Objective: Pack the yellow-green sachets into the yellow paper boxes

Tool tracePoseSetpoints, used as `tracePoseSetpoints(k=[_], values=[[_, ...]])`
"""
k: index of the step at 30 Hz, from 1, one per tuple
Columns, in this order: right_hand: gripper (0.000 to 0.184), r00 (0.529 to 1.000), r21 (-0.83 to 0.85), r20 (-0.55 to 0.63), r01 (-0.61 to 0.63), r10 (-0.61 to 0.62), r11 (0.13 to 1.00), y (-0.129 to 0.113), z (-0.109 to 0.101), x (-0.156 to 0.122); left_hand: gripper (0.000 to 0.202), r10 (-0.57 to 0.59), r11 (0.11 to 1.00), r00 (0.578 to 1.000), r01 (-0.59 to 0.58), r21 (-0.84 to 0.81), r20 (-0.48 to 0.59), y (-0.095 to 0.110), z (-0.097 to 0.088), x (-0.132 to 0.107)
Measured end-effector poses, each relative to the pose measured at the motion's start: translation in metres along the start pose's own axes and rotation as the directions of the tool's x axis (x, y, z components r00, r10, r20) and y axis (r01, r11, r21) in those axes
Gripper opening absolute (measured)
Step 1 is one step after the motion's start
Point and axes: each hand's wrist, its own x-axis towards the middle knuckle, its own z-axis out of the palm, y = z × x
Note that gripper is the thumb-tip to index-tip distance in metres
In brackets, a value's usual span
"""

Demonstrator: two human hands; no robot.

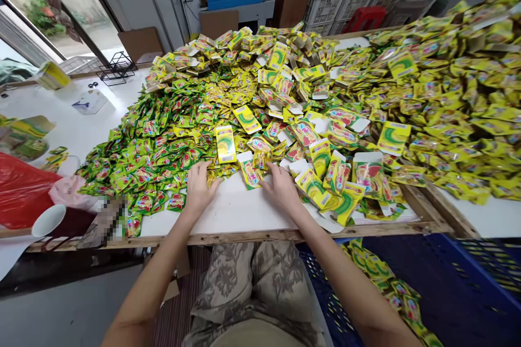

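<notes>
My left hand (199,188) rests at the front edge of a heap of small green packets (150,143), thumb apart from the fingers, holding nothing. Just beyond it lies a yellow carton (225,145) with a barcode. My right hand (283,191) is open too, its fingertips beside a small carton with an open white flap (249,173) and a yellow packet (261,161); whether they touch is hard to tell. Right of that hand, several open yellow cartons (313,187) lie in a loose pile. Bare white tabletop (240,211) shows between my hands.
A larger heap of yellow packets (448,119) covers the right side. At the left stand a mug (61,222), a red plastic bag (24,187) and a black wire rack (116,69). A blue crate (459,282) with packets sits below the table's wooden edge (252,236).
</notes>
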Motion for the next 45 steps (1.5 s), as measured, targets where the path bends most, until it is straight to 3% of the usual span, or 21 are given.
tracePoseSetpoints(k=[5,9,12,16,19,23,25,27,31,34,35,37,39,42,45], values=[[0.051,1.0,-0.002,-0.012,-0.004,0.004,1.0,-0.006,0.0,-0.007,0.061,-0.066,0.998,0.996,0.065,-0.012,-0.065,0.033,0.022,0.052],[0.057,1.0,0.056,-0.011,0.014,-0.013,0.998,-0.011,0.001,-0.018,0.044,0.032,0.998,0.998,-0.03,-0.05,0.058,0.065,0.051,0.061],[0.059,1.0,0.102,-0.004,-0.009,0.01,0.995,-0.008,0.0,-0.027,0.037,0.06,0.994,0.989,-0.047,-0.098,0.138,0.071,0.057,0.044],[0.058,0.997,0.192,0.033,-0.082,0.077,0.978,-0.001,-0.001,-0.033,0.043,0.051,0.988,0.986,-0.026,-0.152,0.159,0.056,0.042,0.009],[0.062,0.993,0.224,-0.039,-0.1,0.112,0.969,0.001,-0.001,-0.029,0.043,0.103,0.977,0.977,-0.064,-0.204,0.185,0.048,0.03,-0.019],[0.062,0.979,0.125,-0.117,-0.151,0.166,0.981,-0.002,0.003,-0.011,0.037,0.215,0.928,0.94,-0.111,-0.356,0.267,0.051,0.023,-0.045],[0.057,0.977,0.092,-0.13,-0.157,0.168,0.983,-0.001,0.004,0.0,0.03,0.162,0.935,0.964,-0.082,-0.344,0.21,0.049,0.02,-0.046],[0.048,0.976,0.126,-0.127,-0.161,0.177,0.979,0.001,0.002,0.008,0.026,0.039,0.969,0.995,-0.016,-0.245,0.089,0.039,0.013,-0.044],[0.034,0.969,0.306,-0.149,-0.144,0.197,0.941,-0.001,-0.015,0.004,0.028,-0.214,0.976,0.972,0.216,0.005,-0.1,0.005,-0.014,-0.049],[0.032,0.957,0.437,-0.232,-0.06,0.176,0.898,-0.022,-0.027,-0.018,0.033,-0.336,0.931,0.94,0.34,0.13,-0.057,-0.018,-0.031,-0.068],[0.03,0.971,0.485,-0.178,-0.056,0.162,0.873,-0.033,-0.028,-0.028,0.035,-0.369,0.917,0.929,0.368,0.153,-0.022,-0.022,-0.034,-0.076],[0.024,0.996,0.565,0.078,-0.074,0.036,0.821,-0.053,-0.022,-0.046,0.041,-0.428,0.895,0.903,0.417,0.158,0.042,-0.025,-0.036,-0.088],[0.022,0.963,0.55,0.261,-0.09,-0.069,0.83,-0.066,-0.01,-0.058,0.05,-0.468,0.881,0.88,0.456,0.129,0.086,-0.022,-0.033,-0.096],[0.02,0.978,0.436,0.207,-0.091,-0.001,0.895,-0.067,0.005,-0.062,0.057,-0.488,0.873,0.863,0.486,0.046,0.134,-0.013,-0.027,-0.099],[0.022,0.985,0.5,0.151,-0.15,0.085,0.853,-0.058,0.006,-0.06,0.053,-0.459,0.868,0.882,0.47,-0.159,0.103,0.0,-0.023,-0.099]])
